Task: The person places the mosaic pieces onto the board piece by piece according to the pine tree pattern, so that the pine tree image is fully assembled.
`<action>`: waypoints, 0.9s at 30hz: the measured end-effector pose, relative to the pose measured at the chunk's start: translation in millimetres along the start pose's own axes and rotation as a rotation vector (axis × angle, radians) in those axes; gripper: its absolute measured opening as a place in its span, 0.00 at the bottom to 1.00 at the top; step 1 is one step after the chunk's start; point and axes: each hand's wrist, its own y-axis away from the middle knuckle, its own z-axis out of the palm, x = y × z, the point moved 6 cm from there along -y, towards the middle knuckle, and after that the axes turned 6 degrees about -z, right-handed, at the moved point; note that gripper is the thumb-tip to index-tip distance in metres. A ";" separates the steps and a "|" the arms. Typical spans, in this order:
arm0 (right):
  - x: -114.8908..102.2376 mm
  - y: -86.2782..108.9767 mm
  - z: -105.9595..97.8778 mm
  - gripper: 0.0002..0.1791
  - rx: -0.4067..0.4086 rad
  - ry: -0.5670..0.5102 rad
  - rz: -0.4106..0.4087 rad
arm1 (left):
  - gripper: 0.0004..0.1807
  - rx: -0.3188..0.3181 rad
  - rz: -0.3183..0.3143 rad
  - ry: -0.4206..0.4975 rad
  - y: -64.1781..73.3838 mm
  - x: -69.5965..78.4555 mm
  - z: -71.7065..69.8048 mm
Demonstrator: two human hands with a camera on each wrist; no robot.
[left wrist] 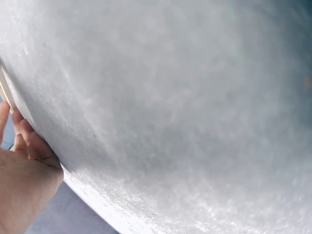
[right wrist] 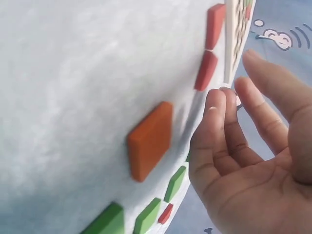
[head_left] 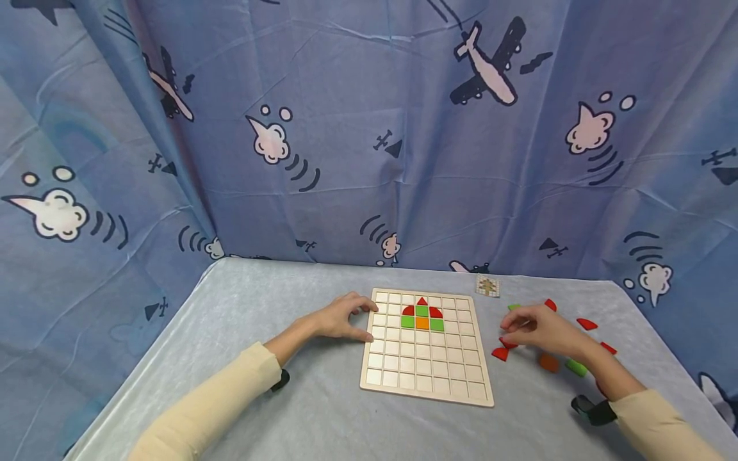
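Observation:
A square pale wooden grid board (head_left: 406,366) lies on the table. Toward its far side, a red triangle (head_left: 422,301) tops an arrangement of green squares (head_left: 422,311), two red quarter-round pieces (head_left: 408,311) and an orange square (head_left: 422,324). My left hand (head_left: 340,318) touches the board's left edge, thumb and fingers spread apart; the left wrist view also shows its fingertips at the edge. Right of the board, my right hand (head_left: 542,330) hovers above loose red pieces (head_left: 500,354). Its fingers are bent loosely, with nothing between them and the thumb in the right wrist view.
Around the right hand lie an orange block (right wrist: 150,141), green blocks (right wrist: 147,216) and several red pieces (head_left: 587,324). A small patterned card (head_left: 487,286) lies behind the board's far right corner. A blue printed curtain (head_left: 346,160) hangs behind the table.

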 end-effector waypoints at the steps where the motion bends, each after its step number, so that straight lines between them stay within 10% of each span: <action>1: 1.6 0.5 0.3 0.15 0.000 0.003 0.003 | 0.33 0.000 -0.001 0.000 0.1 -0.1 0.1; 27: 15.8 -1.0 7.1 0.13 -0.048 -0.043 -0.029 | 0.33 -0.002 0.004 -0.002 -0.2 0.3 -0.1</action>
